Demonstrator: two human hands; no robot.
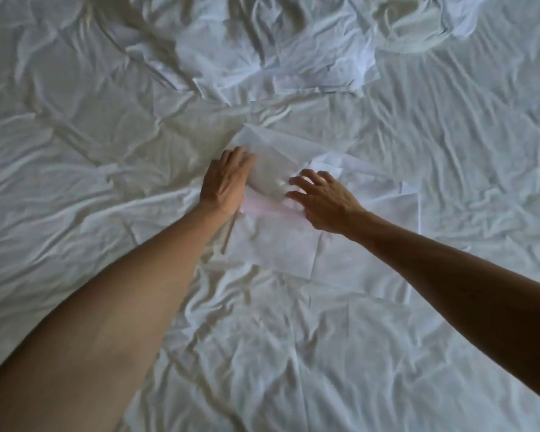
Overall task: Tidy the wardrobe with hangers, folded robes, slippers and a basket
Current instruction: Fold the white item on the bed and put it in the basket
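Note:
A thin white folded cloth [278,241] lies flat on the wrinkled white bed sheet [75,135] in the middle of the view. One of its flaps stands raised between my hands. My left hand [226,179] presses against the left side of that raised flap with straight fingers. My right hand [320,201] hovers over the flap's right side, fingers spread and slightly bent, their tips blurred. A thin wooden strip [229,230], perhaps part of a hanger, pokes out from under the cloth's left edge.
More crumpled white cloth [256,54] is heaped at the far middle of the bed, and another bunched piece [418,29] lies at the far right. Wrinkled sheet fills the rest of the view on every side.

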